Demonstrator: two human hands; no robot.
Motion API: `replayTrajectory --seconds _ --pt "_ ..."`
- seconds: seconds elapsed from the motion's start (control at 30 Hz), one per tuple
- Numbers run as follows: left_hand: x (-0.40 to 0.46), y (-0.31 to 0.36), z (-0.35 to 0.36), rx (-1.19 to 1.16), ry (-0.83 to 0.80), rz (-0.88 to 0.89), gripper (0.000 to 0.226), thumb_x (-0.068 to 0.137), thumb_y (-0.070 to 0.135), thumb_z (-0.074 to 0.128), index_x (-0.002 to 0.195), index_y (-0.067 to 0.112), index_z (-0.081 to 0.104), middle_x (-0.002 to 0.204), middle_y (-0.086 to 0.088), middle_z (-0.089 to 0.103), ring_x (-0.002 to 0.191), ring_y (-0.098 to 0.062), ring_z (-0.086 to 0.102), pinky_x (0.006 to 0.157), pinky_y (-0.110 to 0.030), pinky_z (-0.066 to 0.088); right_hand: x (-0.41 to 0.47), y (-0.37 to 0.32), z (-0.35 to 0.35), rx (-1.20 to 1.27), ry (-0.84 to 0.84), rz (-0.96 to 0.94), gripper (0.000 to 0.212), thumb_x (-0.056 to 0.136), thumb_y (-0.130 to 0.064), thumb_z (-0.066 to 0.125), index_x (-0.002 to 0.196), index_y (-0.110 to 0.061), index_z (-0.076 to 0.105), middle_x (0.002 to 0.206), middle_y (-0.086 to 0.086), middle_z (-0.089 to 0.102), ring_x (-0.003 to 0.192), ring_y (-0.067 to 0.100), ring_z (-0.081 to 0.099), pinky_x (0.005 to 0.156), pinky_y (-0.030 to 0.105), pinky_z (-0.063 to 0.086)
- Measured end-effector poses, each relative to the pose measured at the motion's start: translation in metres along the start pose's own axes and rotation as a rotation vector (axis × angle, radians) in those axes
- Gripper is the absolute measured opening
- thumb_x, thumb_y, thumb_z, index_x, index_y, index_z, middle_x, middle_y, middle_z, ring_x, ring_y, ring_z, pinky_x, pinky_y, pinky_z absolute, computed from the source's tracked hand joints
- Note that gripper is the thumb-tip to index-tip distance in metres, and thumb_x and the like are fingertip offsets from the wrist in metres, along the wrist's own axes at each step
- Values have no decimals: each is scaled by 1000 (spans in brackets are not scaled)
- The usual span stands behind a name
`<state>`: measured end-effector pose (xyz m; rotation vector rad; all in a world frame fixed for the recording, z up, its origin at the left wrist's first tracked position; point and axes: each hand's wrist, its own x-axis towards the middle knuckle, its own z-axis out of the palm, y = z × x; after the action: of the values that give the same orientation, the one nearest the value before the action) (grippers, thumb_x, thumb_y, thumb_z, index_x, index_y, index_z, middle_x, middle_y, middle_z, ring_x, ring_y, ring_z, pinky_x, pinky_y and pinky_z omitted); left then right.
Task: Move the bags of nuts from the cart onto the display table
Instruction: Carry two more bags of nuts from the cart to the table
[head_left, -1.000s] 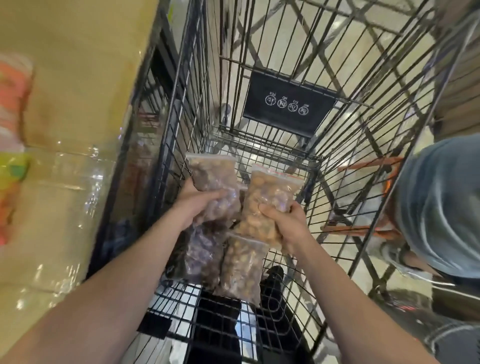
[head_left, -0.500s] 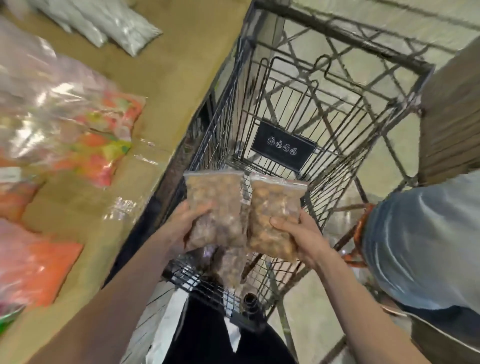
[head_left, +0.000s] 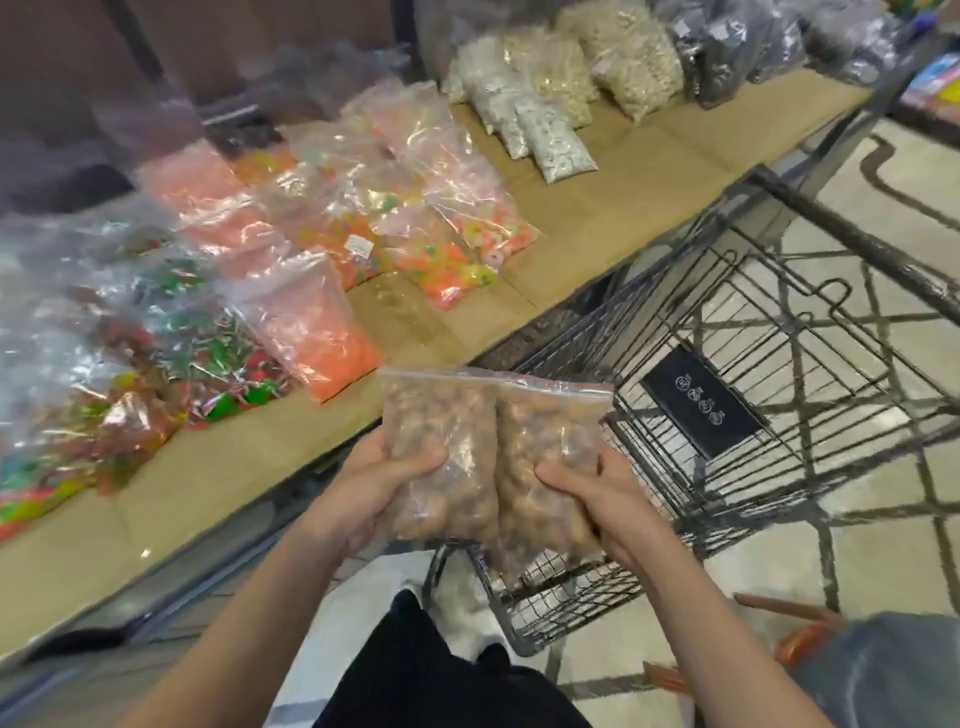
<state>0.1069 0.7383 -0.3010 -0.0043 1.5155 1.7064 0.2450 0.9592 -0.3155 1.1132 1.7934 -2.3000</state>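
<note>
- Head view: two clear bags of nuts, left bag (head_left: 441, 457) and right bag (head_left: 545, 467), were held upright side by side, touching, above the near end of the wire cart (head_left: 753, 364).
- The left hand (head_left: 363, 493) gripped the left bag, thumb curled across its front; the right hand (head_left: 602, 499) gripped the right bag likewise.
- The display table (head_left: 597, 208) ran just left of the cart; bare brown surface lay between the candy bags (head_left: 322, 322) and its near edge.

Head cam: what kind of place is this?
Likely a shop floor or market stall: a wire shopping cart, a paper-covered display table laid with bagged candy, and both hands holding bags of nuts.
</note>
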Motion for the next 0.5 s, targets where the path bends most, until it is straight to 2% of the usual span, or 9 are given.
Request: replayTrajectory --seconds 0.1,0.2,0.3,0.37,0.43,0.5 --pt "-40 -3 -33 -61 130 62 44 71 14 77 113 8 69 101 -13 78 86 -25 76 66 -33 60 -1 -4 42 -82 -112 -8 63 60 -20 92 115 -8 67 103 10 80 96 27 77 88 45 61" --pt "-79 -9 -71 -141 247 103 50 70 11 79 118 5 67 101 -15 78 85 -26 76 64 -32 59 -4 -6 91 -169 -199 -29 43 71 -7 89 109 -12 69 94 2 82 87 17 78 75 32 62" --pt "-122 -19 -117 -224 333 157 52 74 8 84 122 5 66 111 -21 74 96 -33 74 72 -38 60 -12 -3 144 -233 -302 -13 49 68 -12 91 111 -17 69 96 0 82 90 18 78 80 37 62" --pt "-154 -27 -149 -276 388 197 51 73 13 80 122 6 66 114 -22 73 99 -36 73 79 -42 60 -21 1 183 -269 -368 -6 46 70 -10 90 110 -16 68 90 -5 82 82 12 78 69 29 60" --pt "-186 -36 -183 -323 454 221 53 72 13 80 123 3 65 112 -23 73 96 -35 74 76 -40 60 -33 8 226 -290 -436 9 40 75 -4 86 108 -15 68 87 -6 81 78 11 78 61 23 58" --pt "-220 -45 -218 -369 510 238 59 70 14 82 124 1 63 111 -24 74 93 -35 74 71 -39 61 -44 18 271 -324 -500 22 42 75 -3 86 112 -13 68 93 -1 82 84 15 79 65 27 60"
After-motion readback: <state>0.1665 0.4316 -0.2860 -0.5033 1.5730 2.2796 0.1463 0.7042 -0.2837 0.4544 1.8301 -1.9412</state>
